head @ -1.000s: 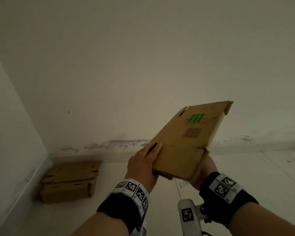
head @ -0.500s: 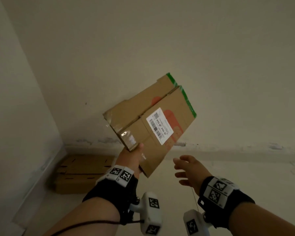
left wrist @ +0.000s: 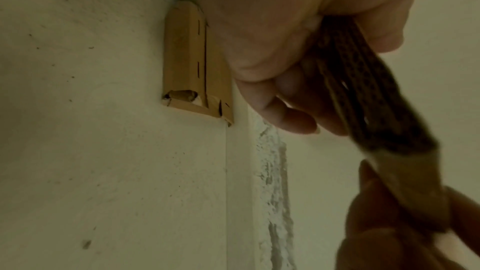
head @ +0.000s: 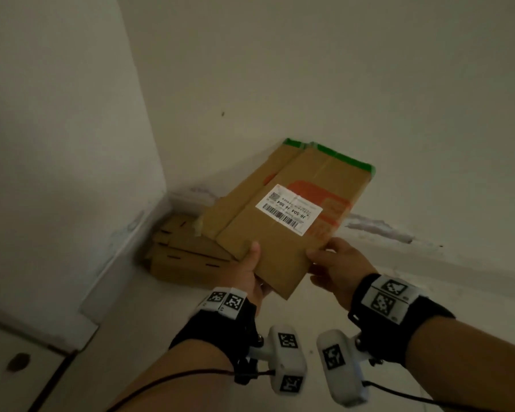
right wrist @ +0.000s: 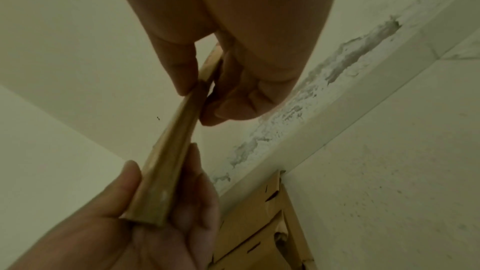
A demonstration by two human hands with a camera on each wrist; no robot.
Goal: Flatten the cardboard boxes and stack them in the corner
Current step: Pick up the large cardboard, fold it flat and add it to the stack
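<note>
**Inspector A:** Status of the flattened box (head: 283, 221)?

**Inspector B:** At centre frame in the head view, held in the air and tilted, white label up, green tape at its far edge. The left hand (head: 247, 278) pinches the near corner, thumb on top and fingers beneath. The right hand (head: 336, 269) now grips the near right edge; half a second ago it hung open below the box, touching nothing.

**Inspector A:** And the stack?

**Inspector B:** The pile of flattened cardboard (head: 185, 251) lies on the floor in the corner, left of centre. It sat lower left and further off in the earlier frames; the held box now partly overlaps it in view.

**Inspector A:** Assessment?

**Inspector B:** The box appears fully collapsed; the right wrist view shows only a thin edge (right wrist: 166, 171) between the fingers. Flattening looks done. With both hands on and the corner close, I judge placement on the pile is the remaining step for this box.
</note>
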